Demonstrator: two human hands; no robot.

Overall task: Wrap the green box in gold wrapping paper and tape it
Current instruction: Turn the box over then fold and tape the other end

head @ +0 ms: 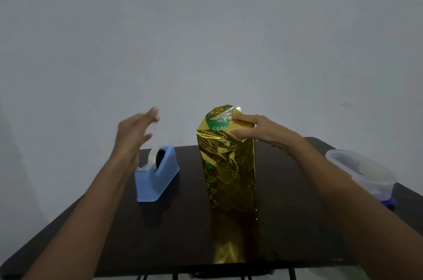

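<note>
The green box (pixel 216 124) stands upright on the dark table (pixel 183 234), wrapped in gold paper (pixel 229 169); green still shows at its top end, where the paper is partly folded. My right hand (pixel 258 130) grips the top right corner, with fingers over a folded flap and the thumb on the near face. My left hand (pixel 135 133) is raised and blurred above the blue tape dispenser (pixel 158 176). A pale strip of tape (pixel 154 125) appears to hang between its fingertip and thumb.
A clear plastic tub (pixel 364 172) sits at the table's right edge. Gold paper reflects on the glossy tabletop in front of the box. A plain wall stands behind the table.
</note>
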